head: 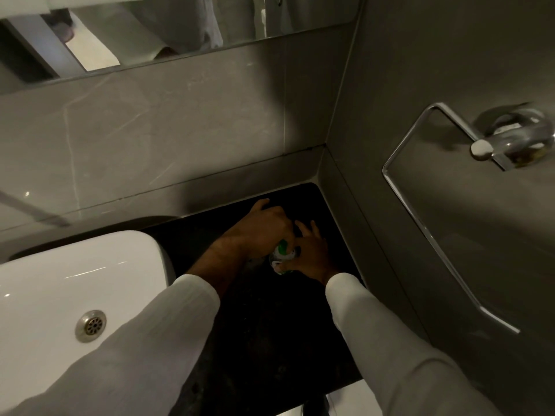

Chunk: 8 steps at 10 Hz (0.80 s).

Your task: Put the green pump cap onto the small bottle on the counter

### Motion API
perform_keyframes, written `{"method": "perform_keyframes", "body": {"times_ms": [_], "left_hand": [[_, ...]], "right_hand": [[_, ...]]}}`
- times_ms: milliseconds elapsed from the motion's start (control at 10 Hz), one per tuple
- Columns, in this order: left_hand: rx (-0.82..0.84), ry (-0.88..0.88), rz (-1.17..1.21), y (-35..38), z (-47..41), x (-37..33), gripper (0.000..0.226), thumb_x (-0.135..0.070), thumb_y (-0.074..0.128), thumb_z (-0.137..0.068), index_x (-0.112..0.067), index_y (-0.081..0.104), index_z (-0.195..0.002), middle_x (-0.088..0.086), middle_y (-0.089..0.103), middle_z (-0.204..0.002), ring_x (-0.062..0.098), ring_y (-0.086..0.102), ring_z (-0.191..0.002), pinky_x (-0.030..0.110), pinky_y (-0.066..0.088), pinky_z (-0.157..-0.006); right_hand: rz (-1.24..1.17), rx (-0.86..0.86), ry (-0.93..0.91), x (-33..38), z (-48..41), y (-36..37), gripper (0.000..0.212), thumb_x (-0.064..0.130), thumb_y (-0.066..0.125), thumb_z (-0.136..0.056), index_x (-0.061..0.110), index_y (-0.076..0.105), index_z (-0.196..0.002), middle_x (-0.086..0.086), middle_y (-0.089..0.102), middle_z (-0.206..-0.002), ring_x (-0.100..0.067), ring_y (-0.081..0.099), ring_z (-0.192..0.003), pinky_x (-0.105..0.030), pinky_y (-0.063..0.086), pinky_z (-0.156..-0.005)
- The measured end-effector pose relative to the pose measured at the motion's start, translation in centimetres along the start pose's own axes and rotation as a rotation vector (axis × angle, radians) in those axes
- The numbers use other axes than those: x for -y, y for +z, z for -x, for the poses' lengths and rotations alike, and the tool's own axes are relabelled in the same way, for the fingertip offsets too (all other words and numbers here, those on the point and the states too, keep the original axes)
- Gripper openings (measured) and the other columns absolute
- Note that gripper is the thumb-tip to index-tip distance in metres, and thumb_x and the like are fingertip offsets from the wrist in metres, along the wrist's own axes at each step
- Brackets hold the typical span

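While both hands meet over the dark worktop (270, 340), the left hand (264, 226) closes over the green pump cap (283, 246) and the right hand (310, 253) grips the small bottle (277, 261) beneath it.

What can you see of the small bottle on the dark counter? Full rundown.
Little shows of the small white-and-green bottle: both hands cover most of it. The visible sliver looks like white plastic with green patches, glossy. It sits low over the black counter, near the corner of the grey walls, right of the white basin. The left hand closes over its top; the right hand grips its side. Shape, pose and whether the cap is seated cannot be told.
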<state>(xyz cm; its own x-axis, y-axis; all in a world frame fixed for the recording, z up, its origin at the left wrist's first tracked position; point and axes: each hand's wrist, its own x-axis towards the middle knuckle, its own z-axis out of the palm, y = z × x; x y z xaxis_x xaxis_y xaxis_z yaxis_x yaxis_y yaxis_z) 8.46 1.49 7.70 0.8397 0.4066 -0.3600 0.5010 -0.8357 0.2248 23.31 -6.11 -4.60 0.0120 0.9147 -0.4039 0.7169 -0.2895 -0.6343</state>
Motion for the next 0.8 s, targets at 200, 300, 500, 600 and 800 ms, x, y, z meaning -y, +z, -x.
{"method": "perform_keyframes", "body": {"times_ms": [200,300,500,600,800], "left_hand": [[-0.068,0.083,0.008,1.7,0.9,-1.2,0.023,-0.020,0.071,-0.069,-0.037,0.073,-0.084,-0.010,0.068,-0.104,0.023,0.048,-0.123,0.067,0.013,-0.111],[-0.103,0.086,0.016,2.6,1.2,-1.3,0.022,-0.024,0.067,-0.066,-0.038,0.072,-0.082,-0.012,0.068,-0.100,0.023,0.050,-0.119,0.067,0.016,-0.109],[-0.105,0.041,0.075,3.6,1.9,-1.3,0.022,-0.030,0.060,-0.078,-0.037,0.074,-0.095,-0.006,0.068,-0.116,0.026,0.047,-0.130,0.062,0.014,-0.112],[-0.040,-0.014,0.058,3.0,2.8,-2.0,0.041,-0.027,0.071,-0.083,-0.039,0.065,-0.122,-0.007,0.058,-0.138,0.024,0.037,-0.141,0.061,0.016,-0.116],[-0.135,-0.076,-0.023,0.3,5.6,-2.0,0.060,-0.044,0.062,-0.087,-0.035,0.045,-0.144,-0.005,0.044,-0.152,0.021,0.031,-0.146,0.052,0.023,-0.117]], "right_hand": [[-0.014,-0.077,-0.036,-1.1,1.4,1.1,0.049,0.058,0.082,-0.057,0.036,0.073,-0.099,0.008,0.019,-0.161,-0.029,-0.005,-0.149,-0.061,0.014,-0.115],[-0.003,-0.059,-0.019,-1.3,1.7,1.2,0.044,0.056,0.082,-0.060,0.035,0.074,-0.097,0.008,0.019,-0.160,-0.027,-0.005,-0.149,-0.060,0.013,-0.116],[0.065,0.018,0.024,-1.1,2.1,0.8,0.062,0.048,0.083,-0.063,0.034,0.063,-0.121,0.000,0.016,-0.162,-0.034,-0.004,-0.148,-0.060,0.013,-0.116],[0.101,0.109,0.122,0.6,4.1,-0.2,0.091,0.036,0.084,-0.067,0.034,0.037,-0.144,-0.007,0.008,-0.163,-0.037,-0.004,-0.148,-0.056,0.015,-0.118],[-0.051,-0.297,-0.183,4.0,11.8,-4.3,0.074,0.039,0.075,-0.077,0.032,0.041,-0.142,0.000,0.025,-0.158,-0.021,0.023,-0.146,-0.036,0.024,-0.117]]}}
